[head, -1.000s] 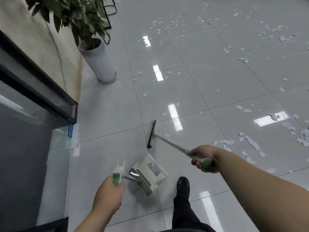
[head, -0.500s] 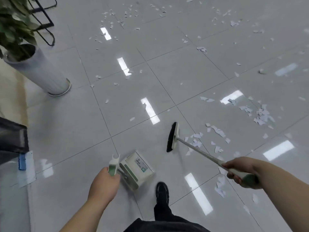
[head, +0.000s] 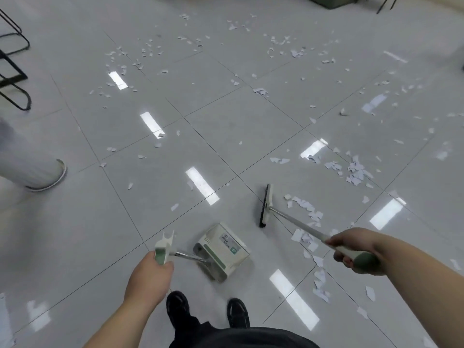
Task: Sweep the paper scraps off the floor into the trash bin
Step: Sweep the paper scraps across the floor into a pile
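My left hand grips the white-and-green handle of a dustpan that sits on the grey tiled floor just ahead of my shoes. My right hand grips the green end of a broom handle; the broom head rests on the floor ahead and to the right of the dustpan. White paper scraps lie right of the broom head and under its handle. A denser heap of scraps lies farther right, and several more are scattered across the far floor. No trash bin is visible.
A white plant pot stands at the left edge. Black metal chair legs are at the far left. A dark object sits at the top right edge. My black shoes stand behind the dustpan.
My view has swung right, so the plant pot and glass wall slid off to the left. The broom head moved right, from left of the dustpan to beside the scraps. Both hands keep their grips.
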Demonstrator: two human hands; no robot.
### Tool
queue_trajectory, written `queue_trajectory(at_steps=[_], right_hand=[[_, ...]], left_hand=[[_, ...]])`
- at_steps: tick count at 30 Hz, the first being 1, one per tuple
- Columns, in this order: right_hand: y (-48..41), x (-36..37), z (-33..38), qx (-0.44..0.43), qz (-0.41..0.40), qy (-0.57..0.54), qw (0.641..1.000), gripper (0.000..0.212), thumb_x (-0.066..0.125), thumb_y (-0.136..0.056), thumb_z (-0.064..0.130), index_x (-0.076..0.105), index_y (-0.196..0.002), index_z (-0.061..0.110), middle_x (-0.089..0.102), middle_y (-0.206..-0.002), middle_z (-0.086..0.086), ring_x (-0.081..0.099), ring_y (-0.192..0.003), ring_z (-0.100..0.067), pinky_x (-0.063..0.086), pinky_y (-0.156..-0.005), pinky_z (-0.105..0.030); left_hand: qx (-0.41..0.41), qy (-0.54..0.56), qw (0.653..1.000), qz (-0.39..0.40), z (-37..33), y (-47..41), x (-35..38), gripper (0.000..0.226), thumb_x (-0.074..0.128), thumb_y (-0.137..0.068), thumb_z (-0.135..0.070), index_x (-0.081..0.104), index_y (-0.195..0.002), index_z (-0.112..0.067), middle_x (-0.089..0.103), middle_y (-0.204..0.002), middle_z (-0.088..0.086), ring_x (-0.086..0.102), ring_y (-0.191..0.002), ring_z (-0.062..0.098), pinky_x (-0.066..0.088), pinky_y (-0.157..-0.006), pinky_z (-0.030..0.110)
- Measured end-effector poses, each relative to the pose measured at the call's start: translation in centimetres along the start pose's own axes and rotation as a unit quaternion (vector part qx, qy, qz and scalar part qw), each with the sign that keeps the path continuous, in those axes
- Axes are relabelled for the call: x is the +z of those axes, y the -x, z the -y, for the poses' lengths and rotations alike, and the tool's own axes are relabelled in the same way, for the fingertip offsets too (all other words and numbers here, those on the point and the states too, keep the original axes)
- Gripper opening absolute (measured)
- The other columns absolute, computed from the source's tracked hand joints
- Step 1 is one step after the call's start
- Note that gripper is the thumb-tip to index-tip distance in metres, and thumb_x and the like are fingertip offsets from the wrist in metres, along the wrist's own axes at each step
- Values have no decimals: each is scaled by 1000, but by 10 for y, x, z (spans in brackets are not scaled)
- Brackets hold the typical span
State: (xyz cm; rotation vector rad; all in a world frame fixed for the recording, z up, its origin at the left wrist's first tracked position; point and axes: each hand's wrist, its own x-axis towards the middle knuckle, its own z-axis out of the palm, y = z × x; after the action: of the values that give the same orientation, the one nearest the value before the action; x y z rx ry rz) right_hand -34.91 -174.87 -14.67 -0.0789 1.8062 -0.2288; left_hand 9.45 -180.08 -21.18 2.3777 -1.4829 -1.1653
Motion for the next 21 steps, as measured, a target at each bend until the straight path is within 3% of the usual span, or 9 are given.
queue_trajectory(at_steps=[6, 14, 17, 21], right_hand=[[-9, 96, 59, -15, 87, 49, 995, 20, 61, -96, 29, 56, -108, 14, 56, -62, -5, 42, -41, -13, 35, -37, -19], [-1, 296, 166, -48, 163, 124, 978, 15, 59, -98, 29, 55, -101, 14, 53, -66, -4, 39, -44, -12, 35, -38, -17], [0, 366, 200, -44, 175, 143, 973, 14, 57, -100, 27, 54, -102, 13, 52, -65, -5, 39, -40, -11, 36, -35, -16], [-11, 419, 224, -20, 170, 178, 969, 16, 58, -99, 28, 55, -106, 14, 53, -66, -5, 41, -41, -11, 38, -37, -16]], left_hand=[[-18, 27, 999, -23, 19, -21, -44, 9, 52, -83, -24, 55, -82, -15, 54, -59, 2, 51, -50, 27, 42, -54, 32], [-90, 105, 989, -57, 75, -64, -137, 6, 53, -89, -16, 58, -92, -17, 51, -57, 7, 45, -41, 23, 37, -44, 23], [-113, 115, 985, -66, 99, -89, -172, 12, 51, -88, -15, 57, -97, -10, 50, -58, 7, 44, -42, 23, 35, -42, 24], [-122, 112, 985, -58, 121, -124, -205, 10, 49, -88, -16, 58, -93, -15, 53, -60, 7, 47, -45, 23, 37, -42, 24]])
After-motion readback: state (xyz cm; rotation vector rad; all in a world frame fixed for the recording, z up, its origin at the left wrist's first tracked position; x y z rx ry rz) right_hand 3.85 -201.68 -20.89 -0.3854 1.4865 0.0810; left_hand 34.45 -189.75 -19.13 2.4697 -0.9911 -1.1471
